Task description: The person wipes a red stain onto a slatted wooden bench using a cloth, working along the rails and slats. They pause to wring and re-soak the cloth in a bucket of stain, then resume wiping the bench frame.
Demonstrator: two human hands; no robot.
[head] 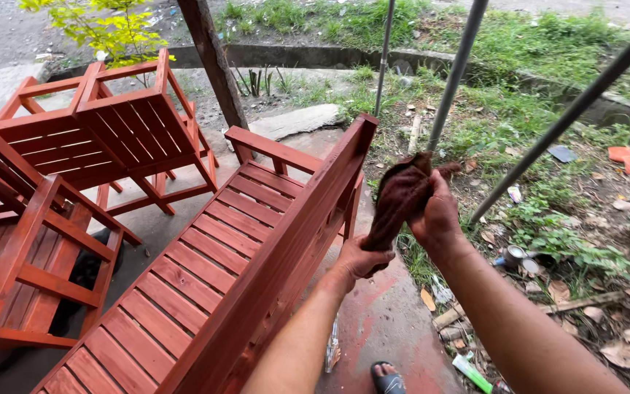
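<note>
Both hands up in front of the camera, over the edge of a red-brown slatted wooden bench (205,270). Left hand (362,260) has its fingers clamped on the lower end of a dark brown stained rag (400,197); right hand (439,215) has its fingers closed around the upper part, so the rag runs between the two, bunched and twisted, tilted up to the right. Rag sits just right of the bench backrest top rail, not touching it as far as I can tell. Two more red-brown slatted chairs (122,135) stand left, on the concrete floor (380,321), which carries reddish stain marks. Litter on the ground at right: a green tube-shaped package (471,372) near the bottom edge, a round tin can (513,255) in the weeds, an orange-red flat piece (625,157) far right. Sandalled foot (388,378) at bottom centre.
</note>
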